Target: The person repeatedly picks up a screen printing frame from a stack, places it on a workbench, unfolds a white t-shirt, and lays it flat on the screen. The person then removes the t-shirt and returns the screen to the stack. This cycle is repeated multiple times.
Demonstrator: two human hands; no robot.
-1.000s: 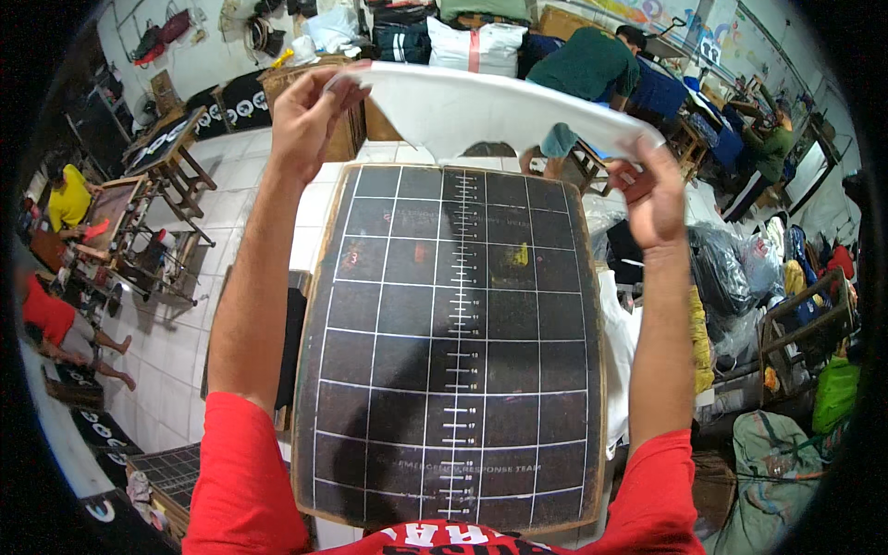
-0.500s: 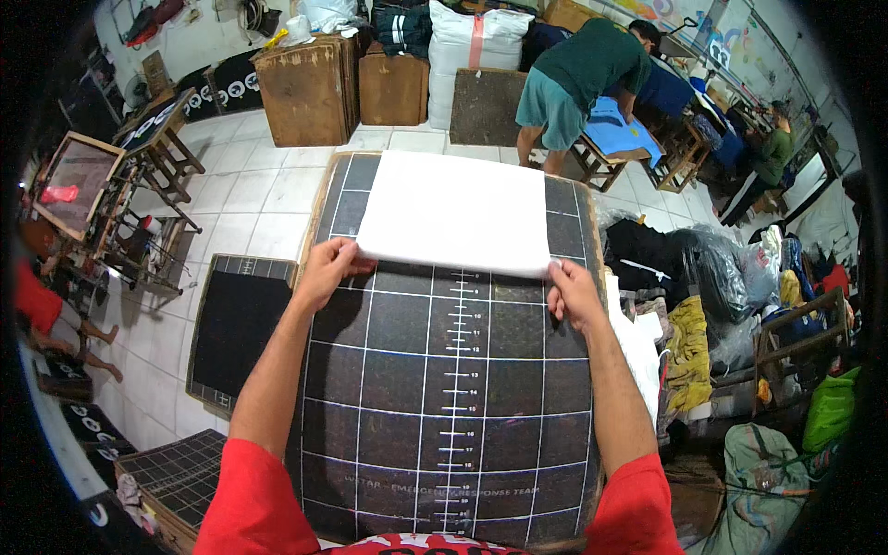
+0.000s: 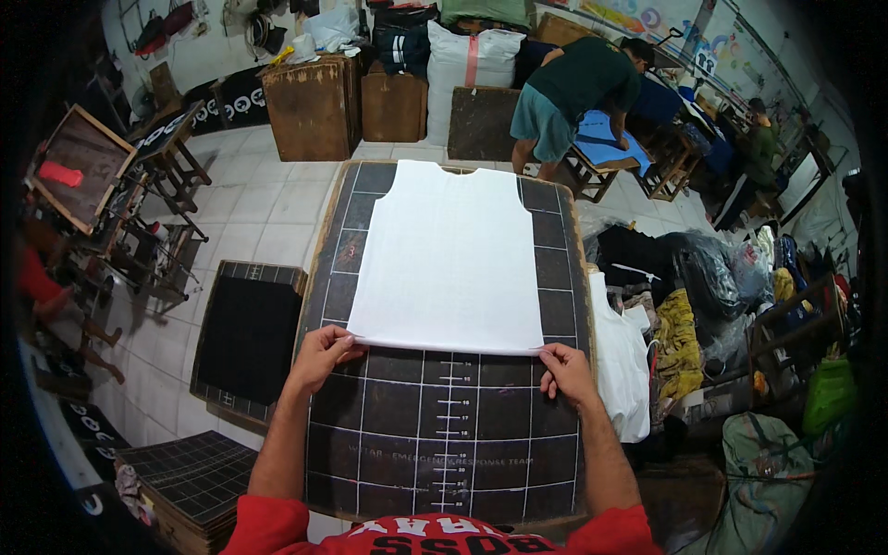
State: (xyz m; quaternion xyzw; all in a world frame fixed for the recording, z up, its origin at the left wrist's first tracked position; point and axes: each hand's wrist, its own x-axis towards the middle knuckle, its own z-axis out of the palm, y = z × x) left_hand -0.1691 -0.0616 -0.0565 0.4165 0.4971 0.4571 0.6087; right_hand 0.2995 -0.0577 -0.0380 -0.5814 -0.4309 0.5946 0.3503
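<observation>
A white cut fabric panel [image 3: 444, 254], shaped like a shirt body with neck and armhole curves, lies flat over the upper part of a dark gridded board [image 3: 444, 435] with a ruler scale down its middle. My left hand [image 3: 328, 351] pinches the panel's lower left corner between thumb and fingers. At the lower right corner my right hand [image 3: 561, 365] pinches the edge, its other fingers curled. The lower edge between my hands looks slightly rolled or folded.
Left stand a black-topped board [image 3: 240, 333], stacked gridded boards [image 3: 185, 476] and a screen frame [image 3: 85, 162] near a person in red. Piled garments [image 3: 680, 342] crowd the right. Wooden boards [image 3: 310, 106] stand behind. A co-worker [image 3: 578, 97] bends over blue fabric [image 3: 601, 139].
The white panel has come down from being held up in the air onto the board. Both my hands have moved toward me, drawing its lower edge down and unfolding it.
</observation>
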